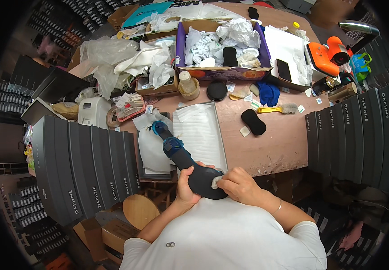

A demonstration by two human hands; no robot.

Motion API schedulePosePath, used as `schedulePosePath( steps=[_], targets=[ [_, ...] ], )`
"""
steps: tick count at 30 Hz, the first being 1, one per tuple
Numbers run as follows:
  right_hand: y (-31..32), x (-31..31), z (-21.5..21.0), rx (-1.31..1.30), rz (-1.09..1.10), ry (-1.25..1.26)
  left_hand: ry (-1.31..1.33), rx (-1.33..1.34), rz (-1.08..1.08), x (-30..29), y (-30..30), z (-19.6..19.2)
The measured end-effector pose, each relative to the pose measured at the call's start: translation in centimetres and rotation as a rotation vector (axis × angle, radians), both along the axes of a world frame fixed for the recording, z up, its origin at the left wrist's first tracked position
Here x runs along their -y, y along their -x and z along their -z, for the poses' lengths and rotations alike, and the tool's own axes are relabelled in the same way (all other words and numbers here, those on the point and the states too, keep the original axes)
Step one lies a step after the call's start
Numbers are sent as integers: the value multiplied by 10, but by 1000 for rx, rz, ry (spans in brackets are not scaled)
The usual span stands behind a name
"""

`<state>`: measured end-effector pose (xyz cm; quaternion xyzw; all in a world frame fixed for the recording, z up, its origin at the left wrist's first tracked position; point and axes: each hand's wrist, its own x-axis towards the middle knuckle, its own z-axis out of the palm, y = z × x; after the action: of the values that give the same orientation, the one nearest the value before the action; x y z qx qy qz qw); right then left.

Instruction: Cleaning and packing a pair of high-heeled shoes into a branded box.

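So the pinkish wooden table is packed. Biggest container is the purple cardboard box at the far side, stuffed with crumpled white paper and plastic. Nearer than that box sits a shallow open shoe box lined with ribbed white tissue. Nearest of all, the dark matte shoe: left hand fingers wrapped under it, right hand fingers pinching a small white cloth against its toe.

Cluttered workbench: open shoebox, brush
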<state>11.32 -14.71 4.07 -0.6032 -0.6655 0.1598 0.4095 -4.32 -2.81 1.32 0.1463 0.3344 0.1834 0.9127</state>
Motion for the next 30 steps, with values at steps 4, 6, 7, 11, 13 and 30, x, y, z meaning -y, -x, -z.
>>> schedulePosePath(
  steps=[4,6,7,11,13,30],
  targets=[
    [2,-17,-7,-51,52,-68,-17,-14,1,3,0,5],
    [5,-36,-6,-62,66,-89,4,-29,-3,5,1,11],
    [6,-41,-6,-69,72,-104,10,-37,-5,4,1,12],
    [0,-14,-5,-38,17,-48,9,-40,-6,0,-5,-11],
    [-2,-11,-4,-40,9,-45,-10,-6,29,-4,-9,-8],
    [-20,-9,-13,-81,41,106,-71,-30,25,-4,-3,0]
  ],
)
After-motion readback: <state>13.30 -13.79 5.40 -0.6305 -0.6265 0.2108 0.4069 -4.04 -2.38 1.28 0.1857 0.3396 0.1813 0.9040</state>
